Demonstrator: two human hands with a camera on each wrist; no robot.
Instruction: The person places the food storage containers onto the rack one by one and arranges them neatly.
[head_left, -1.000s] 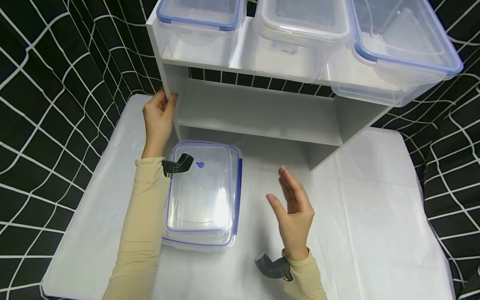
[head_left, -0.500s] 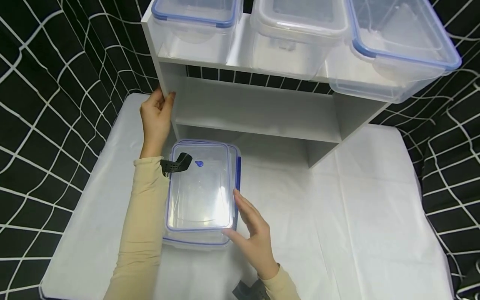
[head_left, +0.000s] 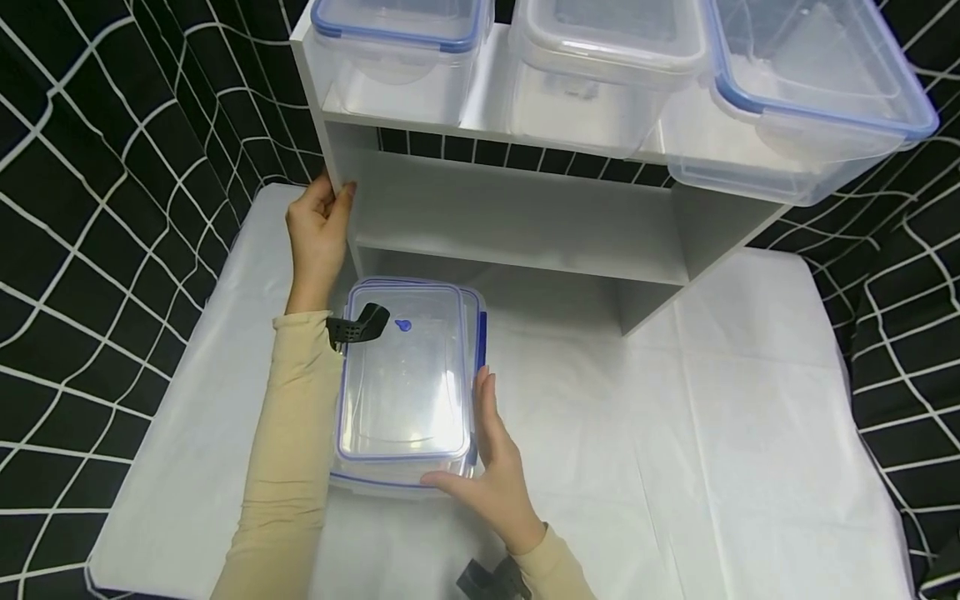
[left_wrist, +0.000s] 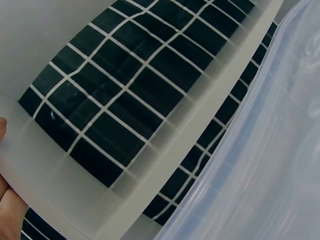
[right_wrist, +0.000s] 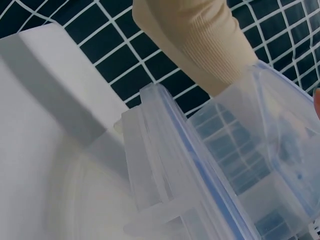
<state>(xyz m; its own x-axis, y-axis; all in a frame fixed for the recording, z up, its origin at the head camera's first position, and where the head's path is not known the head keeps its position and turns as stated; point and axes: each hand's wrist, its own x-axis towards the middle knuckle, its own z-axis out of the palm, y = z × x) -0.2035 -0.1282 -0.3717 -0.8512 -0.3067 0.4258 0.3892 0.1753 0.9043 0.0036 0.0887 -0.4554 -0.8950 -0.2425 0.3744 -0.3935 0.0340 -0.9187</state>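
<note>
My left hand [head_left: 318,237] grips the front edge of the left side panel of a white shelf unit [head_left: 517,208], thumb on the inner face. Part of that hand [left_wrist: 11,212] shows in the left wrist view. Below the left forearm's wrist camera lie stacked clear plastic food containers [head_left: 405,392] with blue-edged lids; a smaller lid with a blue valve is on top. My right hand [head_left: 498,479] touches the stack's front right corner, fingers straight along the right side, thumb at the front edge. In the right wrist view, the containers [right_wrist: 165,165] appear side-on, with a fingertip at the right edge.
Three more clear containers stand on the shelf unit's top: one blue-rimmed on the left [head_left: 397,67], one white-lidded in the middle [head_left: 600,83], one blue-rimmed on the right [head_left: 810,108]. A white cloth [head_left: 750,433] covers the table. Black cloth with white grid lines surrounds it.
My right hand has moved left from above the white cloth to the corner of the stacked food containers. My left hand keeps its hold on the shelf unit.
</note>
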